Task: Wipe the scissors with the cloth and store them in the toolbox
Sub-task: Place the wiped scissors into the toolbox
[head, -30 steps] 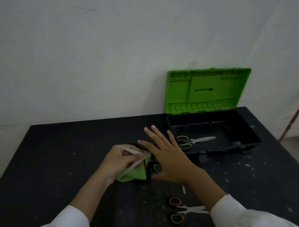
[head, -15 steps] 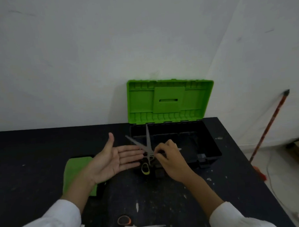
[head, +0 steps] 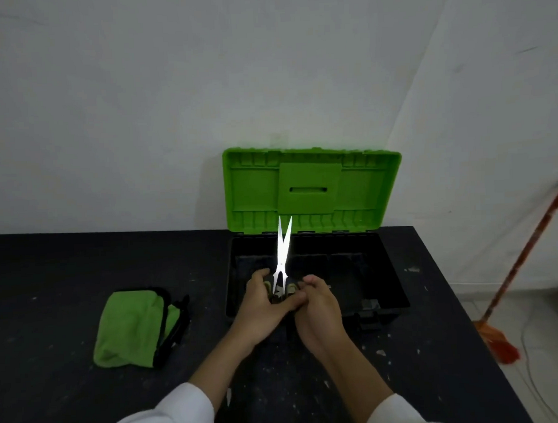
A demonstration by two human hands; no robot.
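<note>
A pair of scissors (head: 283, 249) with green and black handles stands upright, its bright blades slightly parted and pointing up in front of the open toolbox. My left hand (head: 262, 304) grips the left handle and my right hand (head: 317, 308) grips the right handle, both just over the front edge of the black toolbox (head: 392, 270). The green lid (head: 312, 190) stands open against the wall. The green cloth (head: 132, 326) with black trim lies crumpled on the table to the left, apart from both hands.
The black, paint-flecked table (head: 66, 278) runs left and forward. A red-handled broom (head: 526, 264) leans against the wall at the right, beyond the table's edge, with a cable on the floor nearby.
The cloth has been let go and lies on the table. The scissors were lifted upright, the blades have closed to a narrow gap, and my left hand has joined my right on the handles.
</note>
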